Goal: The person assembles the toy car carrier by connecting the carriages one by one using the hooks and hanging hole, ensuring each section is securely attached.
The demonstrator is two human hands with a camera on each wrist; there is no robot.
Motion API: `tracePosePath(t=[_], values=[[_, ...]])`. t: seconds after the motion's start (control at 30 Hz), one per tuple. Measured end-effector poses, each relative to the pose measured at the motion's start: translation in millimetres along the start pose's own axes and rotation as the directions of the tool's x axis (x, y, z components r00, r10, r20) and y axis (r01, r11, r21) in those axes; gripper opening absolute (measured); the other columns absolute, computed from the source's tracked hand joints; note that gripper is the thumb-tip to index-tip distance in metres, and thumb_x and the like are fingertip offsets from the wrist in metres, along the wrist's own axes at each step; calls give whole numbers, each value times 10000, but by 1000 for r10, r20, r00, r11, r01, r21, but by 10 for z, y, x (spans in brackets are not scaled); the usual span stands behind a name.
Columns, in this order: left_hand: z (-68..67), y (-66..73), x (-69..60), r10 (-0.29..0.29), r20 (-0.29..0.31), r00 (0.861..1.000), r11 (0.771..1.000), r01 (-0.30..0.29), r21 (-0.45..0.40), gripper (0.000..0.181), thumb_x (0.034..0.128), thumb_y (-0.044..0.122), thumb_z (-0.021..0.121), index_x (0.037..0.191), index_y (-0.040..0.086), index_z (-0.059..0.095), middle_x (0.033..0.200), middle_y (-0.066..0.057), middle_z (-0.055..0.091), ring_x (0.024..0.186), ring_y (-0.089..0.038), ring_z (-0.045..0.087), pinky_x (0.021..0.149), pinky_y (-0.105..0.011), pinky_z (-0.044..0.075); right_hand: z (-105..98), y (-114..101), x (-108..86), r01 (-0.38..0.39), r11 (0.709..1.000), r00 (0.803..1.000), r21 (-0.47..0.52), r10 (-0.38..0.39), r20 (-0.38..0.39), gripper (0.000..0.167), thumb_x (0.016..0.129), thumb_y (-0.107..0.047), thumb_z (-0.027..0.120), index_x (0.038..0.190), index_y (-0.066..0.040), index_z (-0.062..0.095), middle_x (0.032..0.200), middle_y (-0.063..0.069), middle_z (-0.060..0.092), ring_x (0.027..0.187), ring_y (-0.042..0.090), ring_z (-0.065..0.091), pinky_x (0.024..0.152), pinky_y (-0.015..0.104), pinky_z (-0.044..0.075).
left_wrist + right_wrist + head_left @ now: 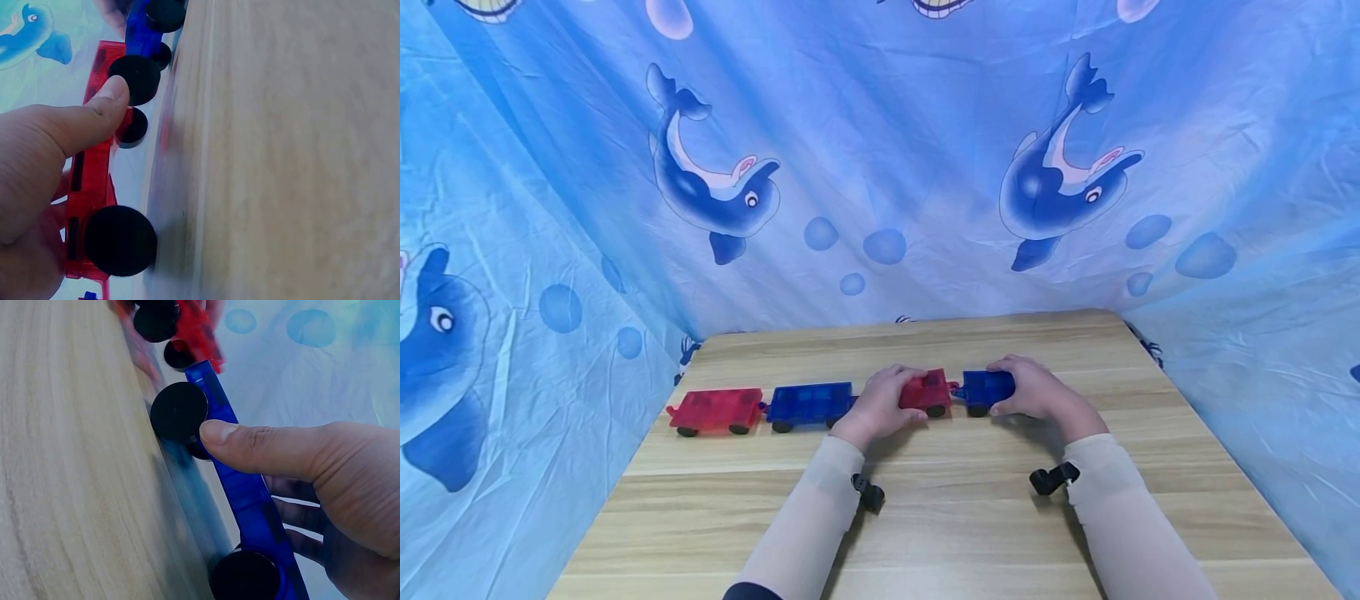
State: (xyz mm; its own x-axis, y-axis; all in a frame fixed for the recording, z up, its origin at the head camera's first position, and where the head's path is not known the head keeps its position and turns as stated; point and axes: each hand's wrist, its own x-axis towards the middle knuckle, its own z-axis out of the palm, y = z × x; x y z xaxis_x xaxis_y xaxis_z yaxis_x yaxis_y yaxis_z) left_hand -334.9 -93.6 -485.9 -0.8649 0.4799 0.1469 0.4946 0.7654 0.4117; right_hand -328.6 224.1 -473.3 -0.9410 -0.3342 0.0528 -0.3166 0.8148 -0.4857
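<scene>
My left hand (pixel 883 406) grips a translucent red toy train car (pixel 931 392) across its sides, the thumb near a black wheel in the left wrist view. With my right hand (pixel 1033 390) I hold a translucent blue toy train car (pixel 982 390) by its sides, thumb beside a front wheel (pixel 179 412) in the right wrist view. Between the two held cars, the red hook end meets the blue one; whether they are latched is too small to tell. Both cars stand close over the wooden tabletop, wheels down.
Left of my left hand stand another blue car (pixel 808 404) and, at the far left, another red car (pixel 715 410), end to end in the same row. The wooden table (pixel 955 517) ends at a blue dolphin-print cloth (pixel 880 150) behind and on both sides.
</scene>
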Motion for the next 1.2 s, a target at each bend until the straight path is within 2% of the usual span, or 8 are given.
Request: tracePosePath(t=[0.13,0.33,0.57,0.7,0.9,1.03,1.2], values=[[-7,-4,1,-3,14,1000,1000,2,25,759,849,430,880,1520,280,560,1503,2,548,1392,-281,477,1155,-530,402,-11,7,3,2,1000,1000,14,-3,6,810,772,-309,948,1461,-75,593,1380,155,605,1278,425,552,1042,642,457],[-2,-4,5,6,7,1000,1000,-6,30,732,858,419,874,1512,283,574,1525,-1,538,1474,-313,418,1228,-566,277,-29,23,-5,-11,1000,1000,27,11,21,824,773,-315,951,1475,-84,585,1392,163,591,1289,437,542,1051,654,448],[13,-14,24,-8,-39,999,1000,9,19,644,877,396,860,1464,268,627,1519,-7,538,1450,-364,439,1146,-609,394,-45,37,-13,-30,999,1000,22,30,11,832,782,-320,948,1489,-87,576,1395,172,576,1288,435,534,1051,664,445],[17,-10,39,1,-50,999,1000,1,28,624,884,387,855,1452,246,639,1522,-4,543,1440,-336,461,1171,-569,379,-65,43,-31,-46,999,999,25,46,8,833,798,-314,939,1504,-84,562,1393,177,567,1296,437,519,1055,672,439],[48,23,83,36,-53,998,999,-34,35,589,902,356,847,1445,246,645,1524,-1,549,1396,-274,505,1132,-491,446,-123,85,-58,-22,999,1000,36,22,-12,820,794,-255,941,1482,-20,561,1348,216,572,1283,468,523,1063,672,429],[78,45,112,65,-49,997,997,-63,39,573,909,329,846,1439,233,650,1532,-12,543,1403,-278,497,1135,-479,443,-136,139,-80,-27,999,1000,44,28,-11,820,794,-235,942,1481,-9,556,1346,221,567,1286,466,524,1073,660,429],[105,66,141,65,-41,997,997,-63,40,571,914,323,842,1444,246,646,1549,3,526,1424,-273,479,1153,-479,424,-133,196,-92,-42,998,999,49,42,-8,822,793,-235,942,1484,-13,556,1357,221,563,1290,462,522,1081,659,422]])
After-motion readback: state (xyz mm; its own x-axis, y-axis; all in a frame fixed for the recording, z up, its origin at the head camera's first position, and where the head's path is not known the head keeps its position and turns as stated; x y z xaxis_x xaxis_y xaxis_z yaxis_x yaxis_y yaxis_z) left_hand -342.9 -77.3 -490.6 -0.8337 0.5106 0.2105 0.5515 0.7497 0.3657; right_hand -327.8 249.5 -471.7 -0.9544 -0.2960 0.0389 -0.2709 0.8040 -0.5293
